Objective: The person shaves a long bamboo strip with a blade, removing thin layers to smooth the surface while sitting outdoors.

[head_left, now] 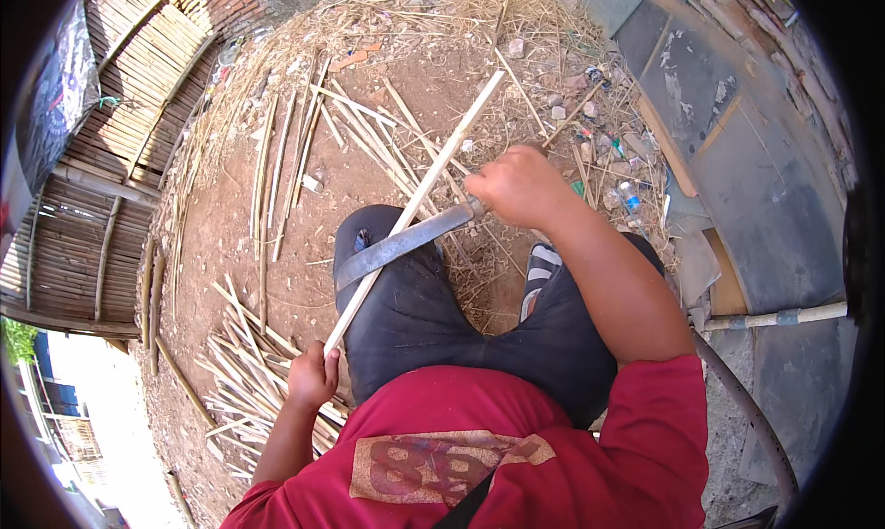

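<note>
My left hand [313, 377] is closed round the lower end of a long, pale bamboo strip [442, 160], which slants up and away to the right across my left thigh. In my right hand [518, 186] is the handle of a machete [406, 243]. Its broad grey blade lies across the strip above my left knee, its tip pointing left. Whether the edge bites into the strip I cannot tell. The fingers of my right hand hide most of the handle.
A heap of cut bamboo strips [253, 382] lies on the dirt at my left, with more strips [369, 142] scattered ahead. Dry straw and litter [599, 151] cover the ground at the far right. Bamboo panels [138, 68] stand left; dark boards [756, 188] lean right.
</note>
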Available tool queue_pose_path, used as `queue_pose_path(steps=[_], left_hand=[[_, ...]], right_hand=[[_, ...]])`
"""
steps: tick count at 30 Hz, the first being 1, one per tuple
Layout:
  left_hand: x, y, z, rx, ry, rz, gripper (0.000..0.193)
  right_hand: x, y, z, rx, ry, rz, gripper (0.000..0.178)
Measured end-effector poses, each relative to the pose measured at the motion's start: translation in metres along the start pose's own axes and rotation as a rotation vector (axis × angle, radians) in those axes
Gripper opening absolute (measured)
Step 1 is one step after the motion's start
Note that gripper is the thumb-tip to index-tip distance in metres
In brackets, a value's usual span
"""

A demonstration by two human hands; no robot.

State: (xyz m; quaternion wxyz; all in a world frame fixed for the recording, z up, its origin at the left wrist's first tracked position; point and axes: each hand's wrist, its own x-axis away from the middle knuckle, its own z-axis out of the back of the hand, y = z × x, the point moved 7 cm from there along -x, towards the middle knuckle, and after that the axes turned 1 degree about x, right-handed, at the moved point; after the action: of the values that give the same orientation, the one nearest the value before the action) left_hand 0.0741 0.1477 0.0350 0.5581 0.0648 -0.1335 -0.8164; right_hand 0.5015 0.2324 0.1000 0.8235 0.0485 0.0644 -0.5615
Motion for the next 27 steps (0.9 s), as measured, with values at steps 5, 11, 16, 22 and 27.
queue_pose_path(steps=[5, 11, 16, 22, 27], left_hand=[[0.002, -0.018, -0.013, 0.047, 0.0, -0.013, 0.031], [0.02, -0.015, -0.016, 0.041, -0.043, 0.046, 0.029], [0.016, -0.009, -0.018, 0.051, -0.06, 0.05, 0.031], [0.015, -0.003, -0.018, 0.055, -0.089, 0.04, 0.035], [0.017, -0.017, -0.035, 0.574, -0.292, 0.262, 0.04]], right_hand=[[0.038, 0.141, -0.01, -0.307, 0.233, -0.877, 0.037], [0.05, 0.137, 0.0, -0.307, 0.182, -0.849, 0.046], [0.047, 0.113, 0.02, -0.32, 0.127, -0.911, 0.051], [0.074, 0.158, 0.021, -0.315, 0.275, -1.04, 0.06], [0.079, 0.157, 0.036, -0.394, 0.439, -0.937, 0.062]])
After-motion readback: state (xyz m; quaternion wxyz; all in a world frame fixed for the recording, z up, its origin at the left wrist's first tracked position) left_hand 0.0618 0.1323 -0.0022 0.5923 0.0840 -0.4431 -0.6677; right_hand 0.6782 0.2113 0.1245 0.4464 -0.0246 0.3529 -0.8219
